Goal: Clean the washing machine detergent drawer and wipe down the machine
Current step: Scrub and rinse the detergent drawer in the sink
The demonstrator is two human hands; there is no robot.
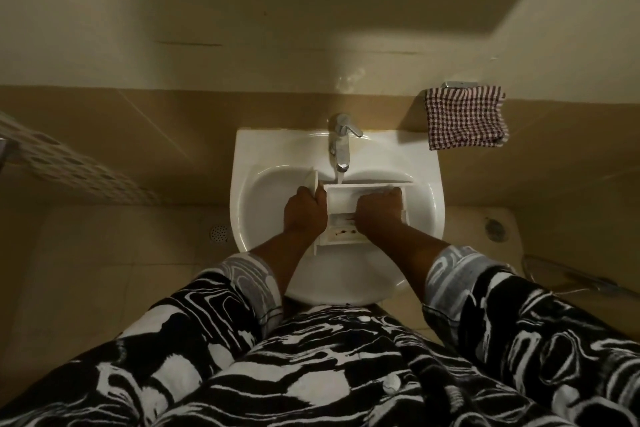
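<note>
The white detergent drawer point(341, 199) lies in the white sink point(263, 156), under the chrome tap point(341, 142), from which a thin stream of water runs. Dark specks show in the drawer's near compartment. My left hand point(304, 210) grips the drawer's left side, by its white front panel point(310, 183). My right hand point(379, 213) is closed into a fist inside the drawer, pressing on its middle; what it holds is hidden.
A checked red-and-white cloth point(465, 118) hangs on a wall rail right of the sink. A floor drain point(220, 233) lies to the left, another round drain point(495, 229) to the right. A perforated white basket point(69, 163) sits at the left.
</note>
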